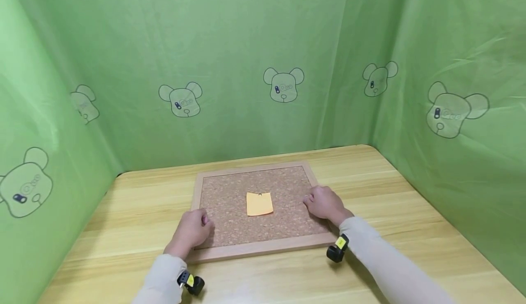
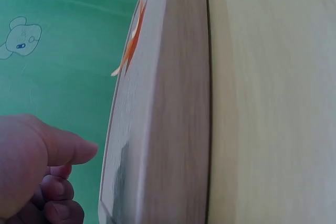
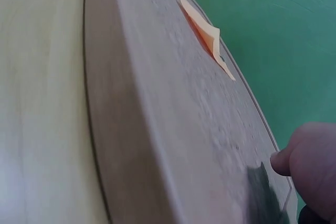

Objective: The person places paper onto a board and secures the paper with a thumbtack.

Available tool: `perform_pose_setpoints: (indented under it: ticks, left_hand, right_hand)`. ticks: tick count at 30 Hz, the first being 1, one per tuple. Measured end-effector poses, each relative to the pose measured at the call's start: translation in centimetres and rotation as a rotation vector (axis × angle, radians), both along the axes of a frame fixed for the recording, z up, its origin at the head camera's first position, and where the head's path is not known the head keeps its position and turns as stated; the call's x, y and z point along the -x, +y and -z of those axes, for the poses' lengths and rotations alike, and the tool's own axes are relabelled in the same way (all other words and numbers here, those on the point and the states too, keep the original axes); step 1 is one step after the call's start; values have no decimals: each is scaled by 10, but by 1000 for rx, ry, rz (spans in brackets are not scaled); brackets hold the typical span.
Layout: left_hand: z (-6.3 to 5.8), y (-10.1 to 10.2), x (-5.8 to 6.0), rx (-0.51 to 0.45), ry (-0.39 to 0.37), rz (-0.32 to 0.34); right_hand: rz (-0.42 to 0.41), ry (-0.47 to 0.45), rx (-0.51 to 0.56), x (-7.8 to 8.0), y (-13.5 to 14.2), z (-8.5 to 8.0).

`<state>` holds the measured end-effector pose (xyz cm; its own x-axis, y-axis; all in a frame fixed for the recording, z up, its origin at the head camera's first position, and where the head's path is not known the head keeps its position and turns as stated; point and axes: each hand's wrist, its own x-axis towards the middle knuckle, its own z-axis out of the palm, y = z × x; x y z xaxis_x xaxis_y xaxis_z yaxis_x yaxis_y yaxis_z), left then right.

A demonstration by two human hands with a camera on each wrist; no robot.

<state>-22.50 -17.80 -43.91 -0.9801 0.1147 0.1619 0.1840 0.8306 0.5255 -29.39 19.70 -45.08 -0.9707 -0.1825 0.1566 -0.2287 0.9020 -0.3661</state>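
A wood-framed cork board [image 1: 230, 231] lies on the table, with an orange sticky note [image 1: 260, 206] near its middle. A small pin [image 1: 260, 194] sits at the note's top edge, and the note's lower edge curls up. My left hand [image 1: 191, 228] is over the board's left frame with its fingers curled and nothing in them. In the left wrist view its thumb [image 2: 73, 148] points toward the board. At the right frame, my right hand [image 1: 324, 202] has its fingers curled too, and no object shows in it. Most of its fingers are cut off in the right wrist view.
The wooden table [image 1: 411, 231] extends around the board on all sides. Green curtains [image 1: 246, 34] printed with bear heads enclose its back, left and right. Each wrist carries a small black camera, one on the left [image 1: 195, 285] and one on the right [image 1: 334, 254].
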Motion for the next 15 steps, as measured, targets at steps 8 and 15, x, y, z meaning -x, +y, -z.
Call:
perform_pose_setpoints:
  ticks: [8, 15]
  left_hand:
    - [-4, -14, -5, 14, -5, -45]
    - [-11, -25, -10, 49, -18, -87]
  right_hand:
    - [12, 26, 3, -5, 17, -2]
    - [33, 47, -8, -9, 30, -3]
